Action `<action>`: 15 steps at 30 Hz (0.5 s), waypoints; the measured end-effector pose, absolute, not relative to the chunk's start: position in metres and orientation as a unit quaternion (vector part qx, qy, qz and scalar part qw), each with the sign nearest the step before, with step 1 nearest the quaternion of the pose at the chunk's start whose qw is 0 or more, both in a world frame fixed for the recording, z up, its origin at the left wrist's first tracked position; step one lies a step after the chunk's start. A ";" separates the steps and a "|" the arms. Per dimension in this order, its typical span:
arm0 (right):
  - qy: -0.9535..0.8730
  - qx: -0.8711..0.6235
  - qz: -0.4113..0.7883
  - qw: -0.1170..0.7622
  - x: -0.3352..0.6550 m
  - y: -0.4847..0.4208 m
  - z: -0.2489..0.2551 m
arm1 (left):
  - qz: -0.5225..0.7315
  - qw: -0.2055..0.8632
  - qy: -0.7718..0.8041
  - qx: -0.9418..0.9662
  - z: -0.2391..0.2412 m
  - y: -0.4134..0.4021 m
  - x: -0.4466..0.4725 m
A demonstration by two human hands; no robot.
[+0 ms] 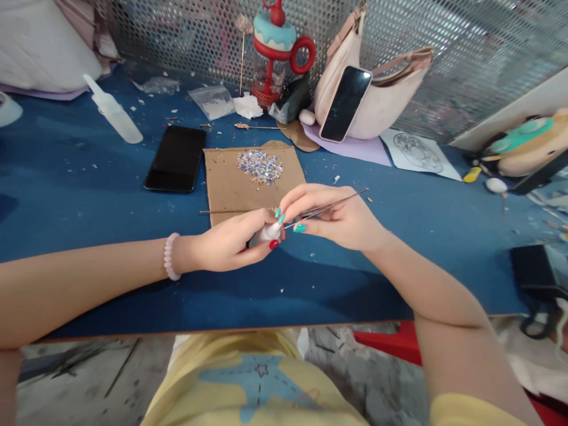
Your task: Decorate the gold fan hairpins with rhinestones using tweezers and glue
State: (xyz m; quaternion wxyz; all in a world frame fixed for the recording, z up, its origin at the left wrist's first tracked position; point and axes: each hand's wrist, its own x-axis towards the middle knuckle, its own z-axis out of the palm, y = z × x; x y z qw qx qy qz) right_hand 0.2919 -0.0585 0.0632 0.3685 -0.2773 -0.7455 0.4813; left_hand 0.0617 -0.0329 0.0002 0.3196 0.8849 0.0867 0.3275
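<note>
My left hand (pixel 231 239), wearing a pink bead bracelet (pixel 171 256), is closed around a small white bottle with a narrow nozzle (pixel 270 232). A thin brown stick (pixel 222 212) sticks out leftward above that hand's fingers; its right end is hidden. Slim metal tweezers (pixel 328 207) rest in my right hand (pixel 337 219), pointing down-left. The right fingertips touch the bottle's nozzle end. Just beyond both hands lies a piece of brown cardboard (pixel 226 177) bearing a heap of small shiny blue, white and gold chips (pixel 261 165).
A black phone (pixel 176 158) lies left of the cardboard; another phone (pixel 346 103) leans on a pale handbag (pixel 381 106). Behind stand a red-and-blue cup (pixel 273 53) and a mesh panel (pixel 177 35). A translucent squeeze bottle (pixel 115 115) and an ornamented hairpin (pixel 261 127) lie on the blue table (pixel 110 195).
</note>
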 end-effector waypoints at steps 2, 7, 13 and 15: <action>-0.741 -0.276 0.482 0.378 0.292 -0.058 0.062 | 0.321 0.320 0.085 0.887 0.001 -0.033 0.061; -0.742 -0.277 0.483 0.373 0.292 -0.057 0.061 | 0.312 0.318 0.078 0.892 0.001 -0.032 0.060; -0.758 -0.256 0.466 0.377 0.292 -0.054 0.058 | 0.306 0.326 0.077 0.891 0.001 -0.032 0.060; -0.757 -0.254 0.467 0.380 0.294 -0.052 0.059 | 0.306 0.332 0.076 0.889 0.000 -0.031 0.060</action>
